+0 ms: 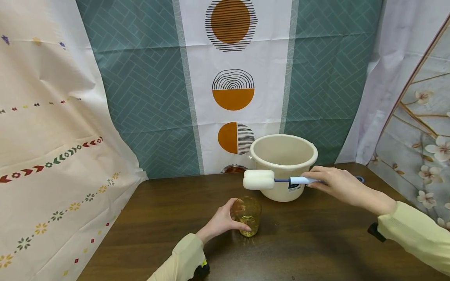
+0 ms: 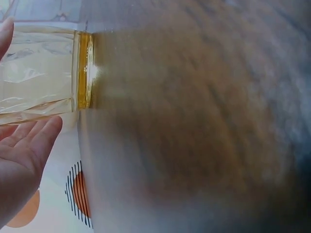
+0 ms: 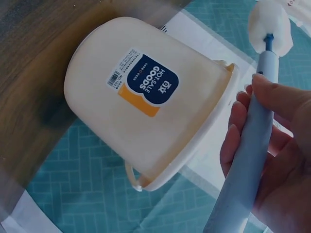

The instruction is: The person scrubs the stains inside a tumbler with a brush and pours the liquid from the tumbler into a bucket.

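On the brown table, my left hand holds an amber drinking glass, its thumb on the near side and fingers on the far side. The glass stands upright with some liquid low inside it. The left wrist view shows the glass sideways, with a thick yellowish base. My right hand grips the light-blue handle of a sponge cup brush. The brush lies level in the air, its white sponge head pointing left, above and behind the glass. In the right wrist view, fingers and thumb wrap the handle.
A cream bucket with a label stands behind the brush, near the table's back edge. Patterned cloths hang at the back, left and right of the table.
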A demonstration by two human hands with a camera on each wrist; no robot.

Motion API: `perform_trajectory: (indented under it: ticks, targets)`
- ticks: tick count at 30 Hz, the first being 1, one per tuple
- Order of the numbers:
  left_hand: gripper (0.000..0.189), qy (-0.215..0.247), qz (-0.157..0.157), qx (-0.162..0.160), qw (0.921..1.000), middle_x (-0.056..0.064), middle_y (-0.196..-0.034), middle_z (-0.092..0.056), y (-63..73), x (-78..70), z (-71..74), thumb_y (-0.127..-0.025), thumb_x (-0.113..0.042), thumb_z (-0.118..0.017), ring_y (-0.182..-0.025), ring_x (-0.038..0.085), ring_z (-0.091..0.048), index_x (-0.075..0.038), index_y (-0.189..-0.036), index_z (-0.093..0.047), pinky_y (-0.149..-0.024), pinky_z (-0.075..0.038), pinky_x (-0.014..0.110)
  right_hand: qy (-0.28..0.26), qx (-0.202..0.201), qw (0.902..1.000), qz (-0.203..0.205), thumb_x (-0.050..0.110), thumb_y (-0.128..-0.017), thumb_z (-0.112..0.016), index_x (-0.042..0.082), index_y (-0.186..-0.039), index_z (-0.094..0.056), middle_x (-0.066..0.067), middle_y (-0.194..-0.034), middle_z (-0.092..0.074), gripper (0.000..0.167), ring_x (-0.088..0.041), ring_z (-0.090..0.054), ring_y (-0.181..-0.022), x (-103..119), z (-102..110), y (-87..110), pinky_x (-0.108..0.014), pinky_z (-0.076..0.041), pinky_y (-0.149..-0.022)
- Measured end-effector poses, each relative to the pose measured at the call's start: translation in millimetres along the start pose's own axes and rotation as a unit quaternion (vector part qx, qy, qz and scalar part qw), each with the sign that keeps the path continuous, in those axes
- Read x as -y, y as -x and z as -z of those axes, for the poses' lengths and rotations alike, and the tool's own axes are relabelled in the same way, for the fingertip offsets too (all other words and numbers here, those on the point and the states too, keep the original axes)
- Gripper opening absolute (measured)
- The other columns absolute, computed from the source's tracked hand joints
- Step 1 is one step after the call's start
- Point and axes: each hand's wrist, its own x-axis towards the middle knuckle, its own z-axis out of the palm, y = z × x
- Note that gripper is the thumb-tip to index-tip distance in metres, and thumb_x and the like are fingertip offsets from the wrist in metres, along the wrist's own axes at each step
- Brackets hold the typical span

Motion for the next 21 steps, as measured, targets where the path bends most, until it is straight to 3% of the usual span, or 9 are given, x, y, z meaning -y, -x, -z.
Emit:
perform_trajectory:
  ticks: [7, 16, 21]
  targets:
    - [0.070, -0.002, 0.008, -0.003, 1.0000, 0.007, -0.117, -0.054, 0.7, -4.6, -0.2, -0.066, -0.016, -0.082, -0.107, 0.018, -0.051, -0.005, -0.123, -0.043, -0.083, -0.042, 0.033, 0.017, 0.036, 0.9992, 0.001, 0.011, -0.076, -0.072, 0.019, -0.105, -0.066, 0.015, -0.091, -0.055, 0.030, -0.001, -0.047, -0.067, 3, 4, -6.4, -0.024, -0.039, -0.051]
    - [0.067, -0.008, 0.011, 0.004, 0.9999, 0.018, -0.118, -0.053, 11.7, -39.5, 4.4, -0.068, -0.011, -0.080, -0.108, 0.029, -0.050, 0.003, -0.122, -0.042, -0.082, -0.043, 0.036, 0.017, 0.079, 0.9966, 0.016, 0.013, -0.075, -0.073, 0.018, -0.098, -0.066, 0.015, -0.088, -0.055, 0.024, -0.002, -0.049, -0.069, 8, 10, -16.0, -0.026, -0.042, -0.054]
    - [0.070, -0.021, 0.019, -0.001, 0.9996, 0.011, -0.116, -0.055, 2.7, -14.7, 2.2, -0.066, -0.016, -0.082, -0.106, 0.023, -0.052, -0.003, -0.123, -0.043, -0.081, -0.043, 0.037, 0.022, 0.075, 0.9965, 0.030, 0.013, -0.074, -0.075, 0.018, -0.097, -0.067, 0.015, -0.088, -0.058, 0.025, -0.002, -0.049, -0.067, 11, 14, -21.6, -0.026, -0.042, -0.052]
